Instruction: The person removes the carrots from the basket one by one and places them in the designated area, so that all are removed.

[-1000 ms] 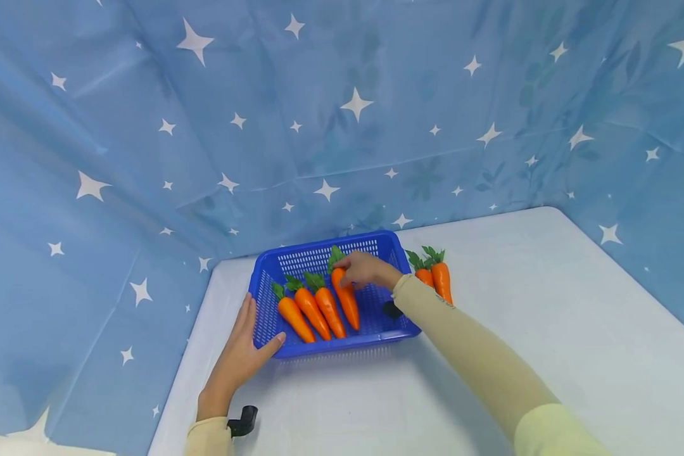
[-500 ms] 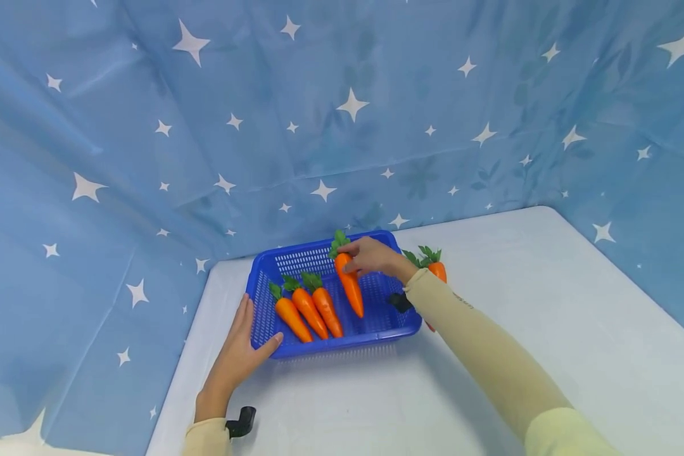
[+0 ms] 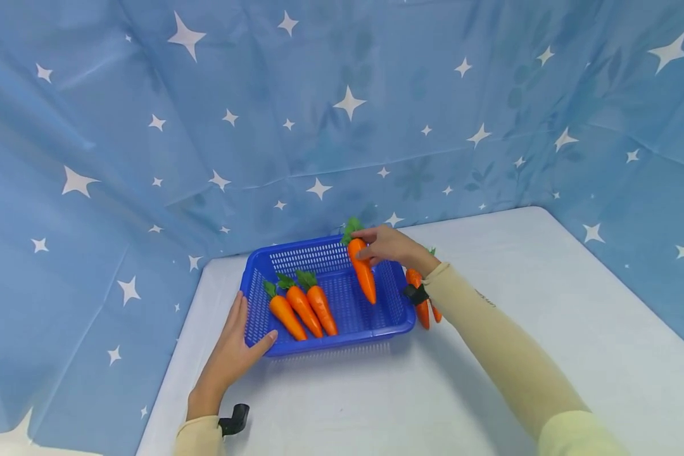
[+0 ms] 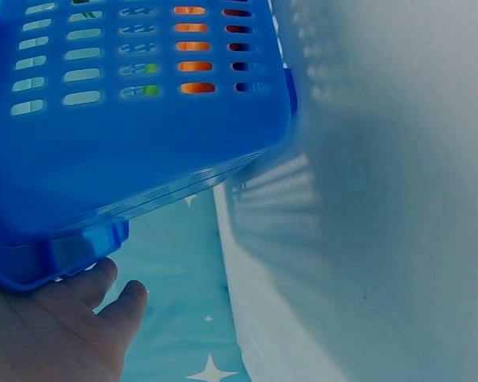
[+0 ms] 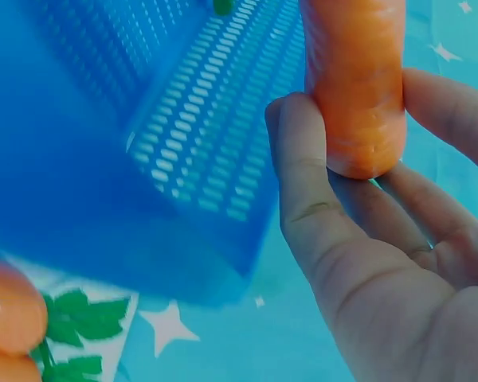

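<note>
In the head view my right hand pinches an orange carrot near its leafy top, above the right part of a blue plastic basket. The carrot's tip points down. In the right wrist view, thumb and fingers press the carrot's thick end from both sides. My left hand rests at the basket's front left corner, its fingers straight along the left side and its thumb on the front rim. The left wrist view shows fingertips at the basket's rim. Three carrots lie side by side in the basket's left half.
More carrots lie on the white table just right of the basket, partly hidden by the right wrist and its black camera mount. A blue star-patterned curtain hangs behind and at both sides of the table.
My right hand has lifted the carrot off the basket floor, moving it up and to the right, away from the other three. My left hand has kept its place at the basket corner.
</note>
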`<action>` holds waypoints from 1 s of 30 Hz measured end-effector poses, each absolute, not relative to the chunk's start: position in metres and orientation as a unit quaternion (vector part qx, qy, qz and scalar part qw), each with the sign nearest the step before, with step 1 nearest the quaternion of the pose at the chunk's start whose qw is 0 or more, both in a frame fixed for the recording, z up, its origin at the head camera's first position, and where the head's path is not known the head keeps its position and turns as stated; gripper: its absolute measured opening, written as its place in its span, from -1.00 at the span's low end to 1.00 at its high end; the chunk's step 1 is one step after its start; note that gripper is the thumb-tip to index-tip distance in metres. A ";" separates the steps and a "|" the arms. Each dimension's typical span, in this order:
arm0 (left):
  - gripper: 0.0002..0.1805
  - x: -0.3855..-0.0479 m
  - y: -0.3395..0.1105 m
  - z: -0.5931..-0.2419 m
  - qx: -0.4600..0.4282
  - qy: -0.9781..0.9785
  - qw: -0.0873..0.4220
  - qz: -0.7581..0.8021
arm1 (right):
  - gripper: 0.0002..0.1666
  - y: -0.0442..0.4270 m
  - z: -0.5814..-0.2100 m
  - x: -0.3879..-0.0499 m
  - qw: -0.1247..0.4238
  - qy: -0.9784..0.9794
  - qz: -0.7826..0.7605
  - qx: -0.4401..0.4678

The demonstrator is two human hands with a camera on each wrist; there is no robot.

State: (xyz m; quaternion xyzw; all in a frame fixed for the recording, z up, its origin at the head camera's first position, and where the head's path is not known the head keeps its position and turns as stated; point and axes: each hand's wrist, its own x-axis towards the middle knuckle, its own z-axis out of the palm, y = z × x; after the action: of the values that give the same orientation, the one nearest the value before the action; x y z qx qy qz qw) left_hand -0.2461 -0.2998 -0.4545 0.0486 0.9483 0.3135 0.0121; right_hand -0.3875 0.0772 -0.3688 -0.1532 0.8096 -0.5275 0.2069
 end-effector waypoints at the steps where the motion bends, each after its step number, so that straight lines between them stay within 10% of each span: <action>1: 0.27 -0.247 -0.300 -0.455 0.049 0.948 0.011 0.313 | -0.21 0.080 -0.367 -0.388 0.204 0.809 -0.530 -0.151; 30: 0.28 -0.246 -0.300 -0.452 0.056 0.947 0.016 0.317 | -0.23 0.177 -0.366 -0.377 0.142 0.843 -0.506 -0.115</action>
State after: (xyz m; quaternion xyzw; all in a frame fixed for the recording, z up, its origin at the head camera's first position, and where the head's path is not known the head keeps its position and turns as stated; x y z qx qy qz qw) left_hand -0.2463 -0.2996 -0.4521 0.0563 0.9465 0.3173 0.0163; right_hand -0.3773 0.1772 -0.3660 -0.1152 0.8431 -0.5058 0.1416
